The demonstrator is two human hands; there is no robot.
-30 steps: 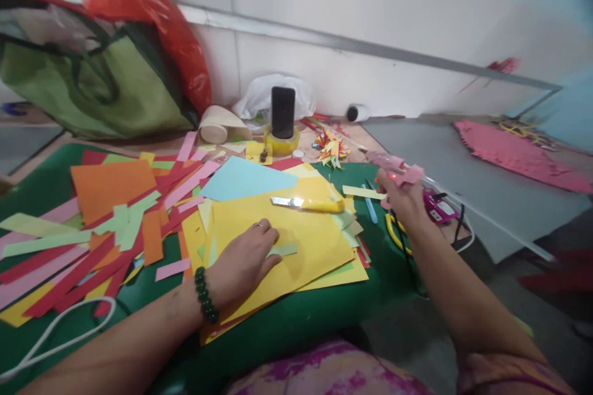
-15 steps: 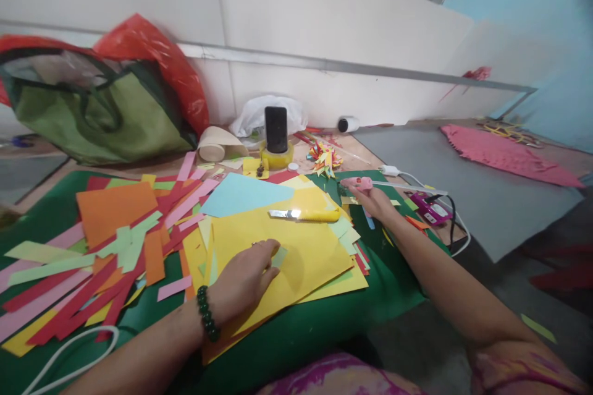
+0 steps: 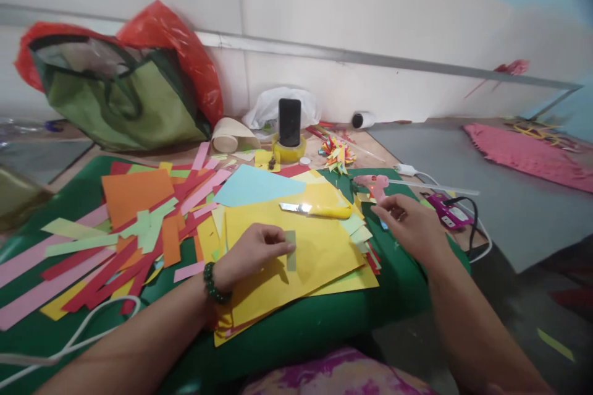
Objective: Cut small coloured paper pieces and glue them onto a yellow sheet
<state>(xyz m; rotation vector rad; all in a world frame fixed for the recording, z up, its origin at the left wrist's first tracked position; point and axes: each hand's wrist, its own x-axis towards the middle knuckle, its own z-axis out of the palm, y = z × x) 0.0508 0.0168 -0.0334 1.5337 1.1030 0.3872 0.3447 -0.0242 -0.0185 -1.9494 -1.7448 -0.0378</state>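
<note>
Where the green table cover point(image 3: 319, 321) spread across the foreground, a green tote bag point(image 3: 115, 104) stood beyond its far left corner. Loose coloured paper strips point(image 3: 92, 259) covered the left half, and a stack of yellow paper sheets point(image 3: 324, 246) occupied the centre. The right hand point(image 3: 410, 228) hovered open past the stack's right edge, holding nothing. The left hand point(image 3: 252, 253) rested on the stack, closed in a pinch. A yellow-handled utility knife point(image 3: 319, 210) lay on the stack's far side. A pink glue gun point(image 3: 372, 183) lay on the cover, just beyond the right fingertips. The small pale-green paper strip point(image 3: 291, 253), pinched by the left fingers, lay flat on the top sheet.
</note>
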